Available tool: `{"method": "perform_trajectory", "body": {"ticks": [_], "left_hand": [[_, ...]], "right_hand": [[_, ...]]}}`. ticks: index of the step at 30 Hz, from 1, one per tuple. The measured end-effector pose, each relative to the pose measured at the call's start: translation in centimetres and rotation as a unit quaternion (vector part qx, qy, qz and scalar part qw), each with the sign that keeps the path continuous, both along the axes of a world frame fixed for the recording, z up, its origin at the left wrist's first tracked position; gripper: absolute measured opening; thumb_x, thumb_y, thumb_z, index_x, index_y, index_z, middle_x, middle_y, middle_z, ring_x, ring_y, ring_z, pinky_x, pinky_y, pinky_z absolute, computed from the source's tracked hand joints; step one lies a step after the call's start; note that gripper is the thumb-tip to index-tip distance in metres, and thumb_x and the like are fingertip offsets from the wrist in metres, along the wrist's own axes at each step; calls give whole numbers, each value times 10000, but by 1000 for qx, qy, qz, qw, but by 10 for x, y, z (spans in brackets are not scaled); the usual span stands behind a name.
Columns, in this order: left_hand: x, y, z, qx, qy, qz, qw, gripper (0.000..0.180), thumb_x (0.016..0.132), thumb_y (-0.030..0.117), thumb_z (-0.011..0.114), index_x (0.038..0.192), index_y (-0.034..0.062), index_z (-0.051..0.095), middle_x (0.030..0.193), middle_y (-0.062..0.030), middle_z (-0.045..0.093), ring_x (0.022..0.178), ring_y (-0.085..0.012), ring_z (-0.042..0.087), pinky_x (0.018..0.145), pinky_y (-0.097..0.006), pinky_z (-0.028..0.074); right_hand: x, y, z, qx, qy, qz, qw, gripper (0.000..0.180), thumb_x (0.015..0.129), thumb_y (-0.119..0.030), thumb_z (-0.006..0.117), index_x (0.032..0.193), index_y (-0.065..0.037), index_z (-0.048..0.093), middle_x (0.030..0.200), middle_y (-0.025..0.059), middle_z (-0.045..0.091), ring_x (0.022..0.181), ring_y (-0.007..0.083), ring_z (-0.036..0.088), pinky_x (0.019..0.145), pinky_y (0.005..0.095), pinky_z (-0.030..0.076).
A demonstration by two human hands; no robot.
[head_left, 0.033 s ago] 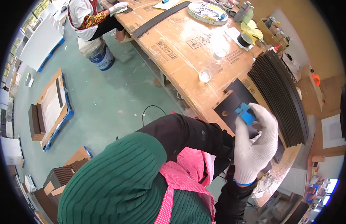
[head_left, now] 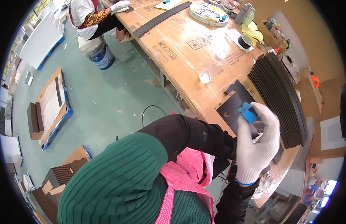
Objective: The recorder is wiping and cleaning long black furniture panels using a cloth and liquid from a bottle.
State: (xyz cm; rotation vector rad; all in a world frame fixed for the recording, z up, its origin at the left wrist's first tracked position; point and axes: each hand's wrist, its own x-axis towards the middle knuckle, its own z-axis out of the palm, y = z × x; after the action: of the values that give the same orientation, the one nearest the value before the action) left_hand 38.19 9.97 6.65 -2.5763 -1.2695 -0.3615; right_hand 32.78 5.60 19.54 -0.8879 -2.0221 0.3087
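Observation:
My right hand [head_left: 257, 153], in a white knit glove, pinches a small blue sponge-like block [head_left: 248, 112] between thumb and fingers. The block is over a flat dark panel [head_left: 229, 114] with a small brownish patch, at the near end of the cardboard-covered table. Another dark panel [head_left: 241, 91] lies just beyond it. My left forearm [head_left: 203, 134], in a black sleeve, reaches across to the right and ends behind my right hand. That right hand hides my left hand, so its fingers and anything in them do not show.
Right of the panels stands a long stack of dark strips [head_left: 279, 97]. A small clear cup [head_left: 205, 77], a round tray [head_left: 208, 14] and a black roll [head_left: 245, 41] rest on the table [head_left: 173, 59]. A co-worker [head_left: 88, 18] sits at the far left on a bucket [head_left: 98, 54].
My right hand has shifted slightly to the right with the blue block, which is turned a little. Otherwise the scene looks the same.

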Motion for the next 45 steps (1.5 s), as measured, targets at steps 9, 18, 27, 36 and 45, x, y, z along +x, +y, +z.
{"method": "perform_trajectory", "body": {"ticks": [9, 18, 27, 36, 45], "left_hand": [[-1, 2, 26, -29, -21, -24, 999, 138, 899, 156, 674, 1005, 76, 713, 934, -58, 630, 972, -240, 612, 877, -449, 491], [-1, 7, 28, -42, -31, -29, 998, 146, 909, 161, 667, 1025, 83, 709, 941, -49, 631, 982, -238, 616, 889, -449, 494], [-3, 9, 35, -52, -35, -31, 998, 155, 919, 166, 660, 1046, 90, 706, 948, -40, 632, 992, -236, 619, 902, -448, 497], [1, 12, 36, -47, -42, -40, 997, 164, 928, 171, 653, 1067, 97, 703, 955, -31, 634, 1001, -234, 623, 915, -447, 500], [-6, 9, 36, -55, -45, -33, 997, 174, 938, 176, 646, 1087, 104, 700, 962, -21, 635, 1011, -232, 627, 928, -446, 503]], "right_hand": [[-12, 15, 25, -15, -73, 9, 997, 376, 797, 45, 832, 1148, -55, 743, 1099, 89, 744, 967, 195, 715, 872, 320, 566], [-14, 13, 20, 53, -115, 5, 992, 385, 763, 48, 844, 1119, -68, 752, 1113, 82, 769, 1029, 255, 709, 931, 358, 561], [-12, 17, 24, 51, -74, -27, 996, 380, 759, 53, 849, 1103, -78, 755, 1107, 84, 771, 1040, 258, 715, 958, 365, 555], [-11, 20, 17, 101, -126, 3, 987, 407, 739, 73, 848, 1106, -76, 754, 1101, 80, 779, 1045, 258, 709, 945, 360, 564], [-7, 18, 17, -26, -57, -14, 998, 380, 779, 63, 847, 1128, -53, 752, 1113, 108, 747, 1035, 213, 733, 934, 338, 587]]}}
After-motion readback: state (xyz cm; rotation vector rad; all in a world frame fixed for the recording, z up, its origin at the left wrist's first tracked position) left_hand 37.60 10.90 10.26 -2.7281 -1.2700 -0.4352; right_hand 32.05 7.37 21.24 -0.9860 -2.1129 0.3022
